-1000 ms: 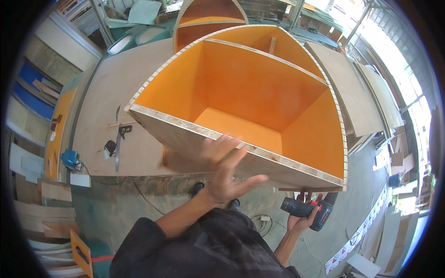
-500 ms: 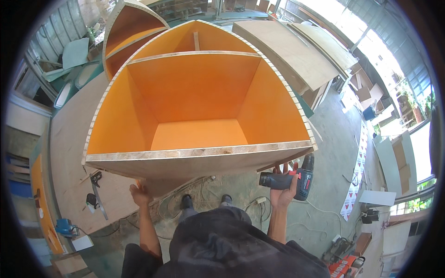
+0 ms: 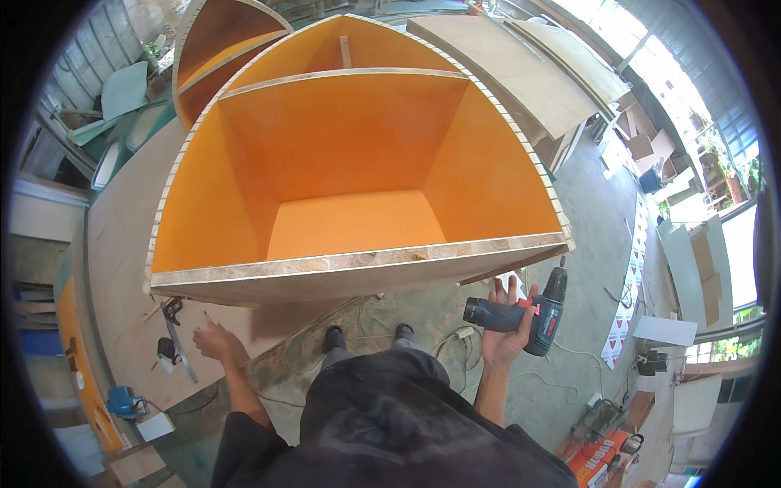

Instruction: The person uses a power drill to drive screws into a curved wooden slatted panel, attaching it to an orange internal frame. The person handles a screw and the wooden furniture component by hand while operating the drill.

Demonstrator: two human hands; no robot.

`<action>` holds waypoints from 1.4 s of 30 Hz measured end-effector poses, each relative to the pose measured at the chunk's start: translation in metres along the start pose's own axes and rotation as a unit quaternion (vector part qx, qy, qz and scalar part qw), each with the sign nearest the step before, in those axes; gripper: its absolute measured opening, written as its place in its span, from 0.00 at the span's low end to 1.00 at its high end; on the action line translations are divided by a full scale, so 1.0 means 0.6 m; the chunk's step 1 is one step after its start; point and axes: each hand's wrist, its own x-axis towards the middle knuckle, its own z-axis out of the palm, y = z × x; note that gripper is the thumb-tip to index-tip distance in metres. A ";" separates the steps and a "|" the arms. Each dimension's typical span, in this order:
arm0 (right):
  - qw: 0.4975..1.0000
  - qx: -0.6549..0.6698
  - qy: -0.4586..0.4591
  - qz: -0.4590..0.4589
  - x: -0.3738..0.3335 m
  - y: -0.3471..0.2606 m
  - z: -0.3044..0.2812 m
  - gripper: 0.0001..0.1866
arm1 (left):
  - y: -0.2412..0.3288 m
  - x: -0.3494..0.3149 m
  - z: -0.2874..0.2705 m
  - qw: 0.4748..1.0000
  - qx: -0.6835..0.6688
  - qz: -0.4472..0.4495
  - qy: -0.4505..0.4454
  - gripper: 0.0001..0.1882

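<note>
A large curved wooden cabinet (image 3: 350, 264) with a bright orange interior and a pale, notched edge stands right in front of me. It narrows to a peak at the far end, and a crosspiece divides it into compartments. My right hand (image 3: 503, 346) grips a dark blue and black cordless drill (image 3: 543, 321) just below the cabinet's near right corner. The drill's bit points up, and several of my fingertips reach up close to the corner's underside. My left hand (image 3: 215, 340) holds nothing, its fingers apart, over the board at the left, below the cabinet's near edge.
A black bar clamp (image 3: 181, 350) lies on a wooden board (image 3: 122, 244) at the left. A similar cabinet (image 3: 220, 41) stands behind, with large panels (image 3: 496, 69) stacked at the back right. Cables cross the floor near my feet. A blue power tool (image 3: 122, 401) sits lower left.
My left hand has come away from below the cabinet's near edge and moved left. My right hand, still gripping the drill, has shifted slightly right. The view has moved a little.
</note>
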 end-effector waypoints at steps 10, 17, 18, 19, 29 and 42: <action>0.999 -0.037 0.019 0.010 0.012 0.009 0.047 0.36 | 0.310 0.253 -0.435 0.675 -0.601 0.173 -0.391 0.38; 0.997 -0.024 0.000 0.072 0.005 -0.009 0.043 0.33 | 0.406 0.238 -0.481 0.722 -0.411 0.301 -0.468 0.37; 0.997 -0.035 -0.008 0.070 0.007 -0.010 0.041 0.33 | 0.394 0.237 -0.475 0.710 -0.440 0.274 -0.476 0.39; 0.996 -0.035 -0.011 0.085 0.008 -0.007 0.038 0.33 | 0.377 0.234 -0.475 0.698 -0.468 0.247 -0.482 0.40; 0.983 -0.052 -0.119 0.130 0.317 0.025 0.030 0.23 | 0.331 -0.032 -0.565 0.717 -0.601 0.102 -0.338 0.39; 0.957 -0.031 -0.176 0.229 0.518 0.106 0.083 0.18 | 0.397 -0.291 -0.601 0.776 -0.600 0.187 -0.052 0.33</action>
